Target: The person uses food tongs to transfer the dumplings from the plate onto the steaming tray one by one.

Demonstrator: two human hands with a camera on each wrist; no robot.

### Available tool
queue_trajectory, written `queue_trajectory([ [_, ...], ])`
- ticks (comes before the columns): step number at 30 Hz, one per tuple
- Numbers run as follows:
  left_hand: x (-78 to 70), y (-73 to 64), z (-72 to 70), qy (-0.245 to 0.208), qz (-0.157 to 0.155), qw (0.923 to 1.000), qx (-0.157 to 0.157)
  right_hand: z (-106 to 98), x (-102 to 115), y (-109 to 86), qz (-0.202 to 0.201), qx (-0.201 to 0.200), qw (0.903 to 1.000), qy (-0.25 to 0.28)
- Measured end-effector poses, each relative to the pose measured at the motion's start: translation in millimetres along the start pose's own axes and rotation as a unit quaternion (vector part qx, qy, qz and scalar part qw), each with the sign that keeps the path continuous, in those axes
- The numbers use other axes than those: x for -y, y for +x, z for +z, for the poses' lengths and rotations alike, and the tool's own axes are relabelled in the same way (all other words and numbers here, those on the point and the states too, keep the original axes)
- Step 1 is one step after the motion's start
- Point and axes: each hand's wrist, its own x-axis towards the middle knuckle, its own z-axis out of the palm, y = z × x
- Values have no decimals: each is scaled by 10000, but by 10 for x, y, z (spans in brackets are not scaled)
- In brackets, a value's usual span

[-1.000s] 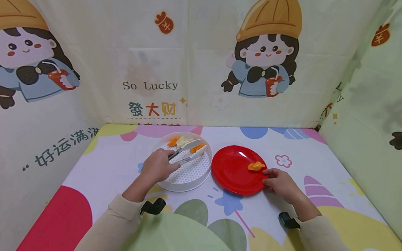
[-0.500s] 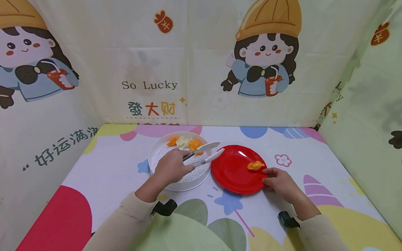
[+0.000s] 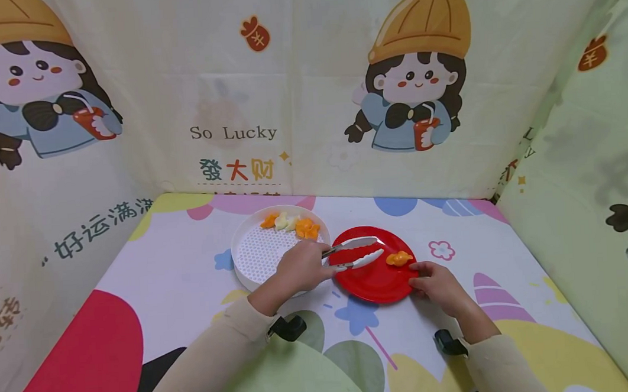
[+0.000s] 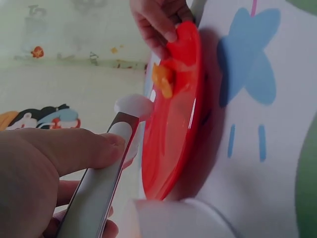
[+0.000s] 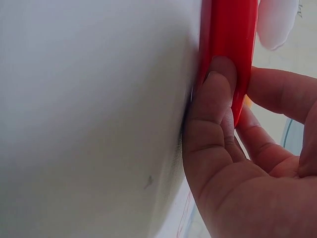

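Observation:
My left hand (image 3: 304, 266) grips a pair of tongs (image 3: 355, 242) with white tips, held parted over the red plate (image 3: 367, 287). Nothing sits between the tips. In the left wrist view the thumb lies along the metal handle (image 4: 96, 191). On the plate's right side lies a small orange dumpling-shaped piece (image 3: 399, 259), just right of the tong tips. My right hand (image 3: 440, 287) pinches the plate's right rim, as the right wrist view shows, with the thumb against the rim (image 5: 230, 42) and fingers on the other side.
Left of the plate stands a round white steamer tray (image 3: 253, 255) with a perforated bottom. Orange pieces (image 3: 307, 228) and pale pieces (image 3: 285, 222) lie along its far side. Printed cloth walls (image 3: 314, 101) rise behind and beside the table.
My left hand has carried the parted tongs rightward, from over the white tray to over the red plate. The right hand and the plate have stayed in place.

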Motion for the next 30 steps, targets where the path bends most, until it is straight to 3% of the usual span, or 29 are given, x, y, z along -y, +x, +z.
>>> queue_trajectory([
  [11, -164, 56, 134, -119, -20, 9993, 356, 10, -6, 5, 47, -23, 10000, -3],
  [30, -286, 169, 284, -199, -20, 9984, 537, 3, -9, -13, -23, 2, 10000, 35],
])
